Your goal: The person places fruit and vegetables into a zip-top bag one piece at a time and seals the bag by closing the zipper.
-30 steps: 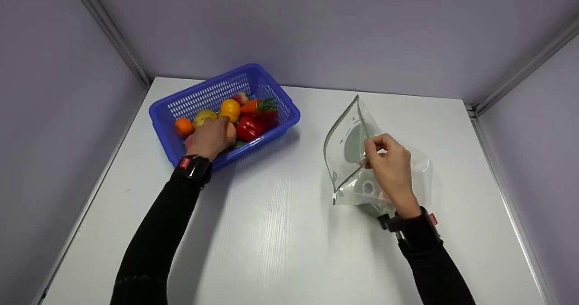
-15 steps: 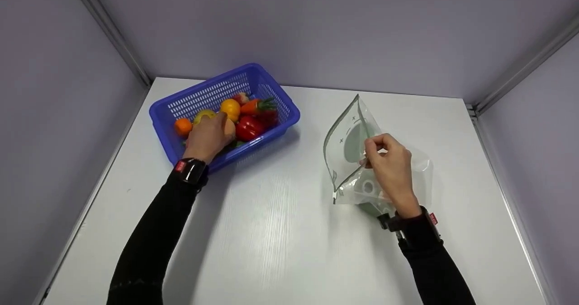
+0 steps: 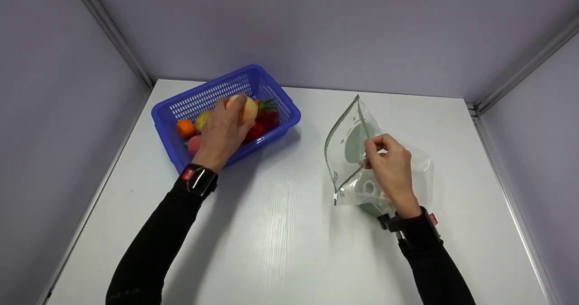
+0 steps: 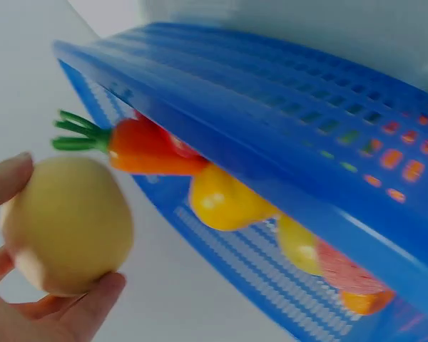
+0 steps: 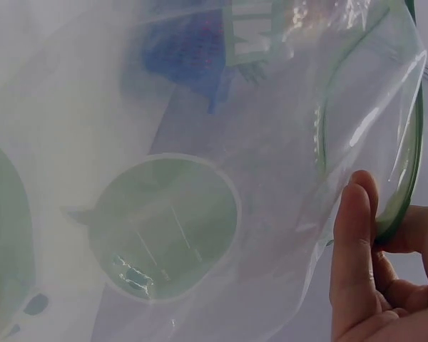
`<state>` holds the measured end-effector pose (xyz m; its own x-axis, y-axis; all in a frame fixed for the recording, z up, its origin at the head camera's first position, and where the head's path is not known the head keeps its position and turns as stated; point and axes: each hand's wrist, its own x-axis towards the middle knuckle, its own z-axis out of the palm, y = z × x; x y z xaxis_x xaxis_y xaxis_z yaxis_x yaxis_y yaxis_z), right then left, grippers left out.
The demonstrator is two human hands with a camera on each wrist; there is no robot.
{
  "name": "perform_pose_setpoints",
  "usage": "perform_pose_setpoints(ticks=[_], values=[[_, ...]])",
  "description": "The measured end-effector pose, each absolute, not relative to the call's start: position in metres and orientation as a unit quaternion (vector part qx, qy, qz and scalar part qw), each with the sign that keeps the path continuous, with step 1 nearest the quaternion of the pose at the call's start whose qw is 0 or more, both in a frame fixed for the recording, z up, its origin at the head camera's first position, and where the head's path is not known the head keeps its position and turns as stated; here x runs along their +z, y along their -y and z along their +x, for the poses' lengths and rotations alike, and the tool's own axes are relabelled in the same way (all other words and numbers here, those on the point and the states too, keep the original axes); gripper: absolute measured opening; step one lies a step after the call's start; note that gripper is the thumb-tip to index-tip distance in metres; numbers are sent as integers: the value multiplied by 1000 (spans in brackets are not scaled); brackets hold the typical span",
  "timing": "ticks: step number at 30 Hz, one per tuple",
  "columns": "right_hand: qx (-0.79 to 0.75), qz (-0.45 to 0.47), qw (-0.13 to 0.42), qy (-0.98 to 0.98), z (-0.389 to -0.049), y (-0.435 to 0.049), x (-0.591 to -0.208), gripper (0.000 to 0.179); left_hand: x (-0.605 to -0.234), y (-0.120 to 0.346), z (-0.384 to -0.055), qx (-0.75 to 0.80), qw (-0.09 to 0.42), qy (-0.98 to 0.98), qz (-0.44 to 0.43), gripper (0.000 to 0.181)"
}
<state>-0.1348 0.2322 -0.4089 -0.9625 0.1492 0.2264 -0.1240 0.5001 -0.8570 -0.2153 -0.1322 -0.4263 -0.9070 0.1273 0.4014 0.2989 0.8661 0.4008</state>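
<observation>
while left hand grips a pale-yellow fruit over the blue basket, right hand pinches a clear bag by its green rim.

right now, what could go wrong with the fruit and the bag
The left hand holds the pale round fruit with its fingers over the blue basket; it might slip and fall. The right hand pinches the clear bag at one edge of its open mouth; the opening could sag if that pinch loosens.
</observation>
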Motion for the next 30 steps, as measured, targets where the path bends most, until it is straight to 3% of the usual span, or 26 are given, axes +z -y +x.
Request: perform_pose_setpoints(ticks=[4,14,30], values=[[496,-5,134,858,-134,-232,-409,18,-421,111,-210,-251,226,928,-159,57],[494,4,143,858,-136,-229,-410,18,-407,66,-191,-304,267,889,-214,61],[491,23,145,858,-139,-216,-408,16,-394,15,-159,-424,236,837,-253,62]])
